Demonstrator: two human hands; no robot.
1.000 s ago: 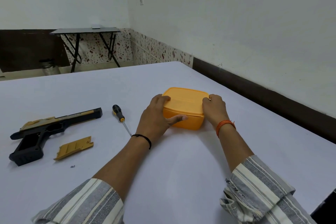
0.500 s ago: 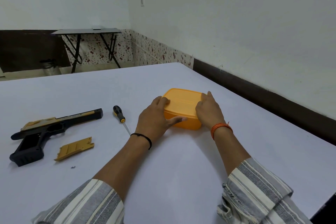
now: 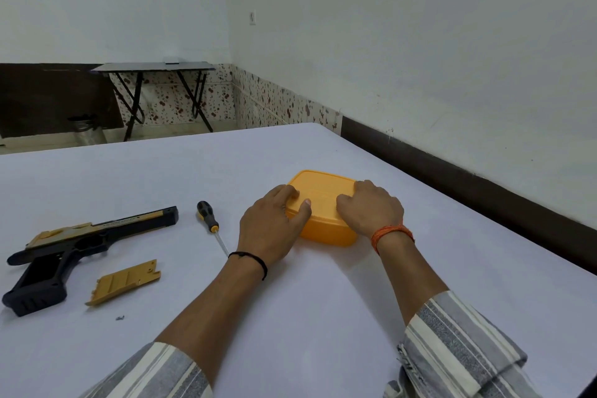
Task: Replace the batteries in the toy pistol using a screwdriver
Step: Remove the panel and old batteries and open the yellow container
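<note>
Head view: both hands rest on the lidded orange box on the white surface, the left hand curling its fingers over the near-left lid edge with thumb on top, the right hand bent over the right side. The toy pistol lies at far left, its gold cover and a small screw beside it, the screwdriver between pistol and box.

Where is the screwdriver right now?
The screwdriver lies on the white table left of the middle of the head view, between the toy pistol and the left hand, with nobody touching it.
</note>
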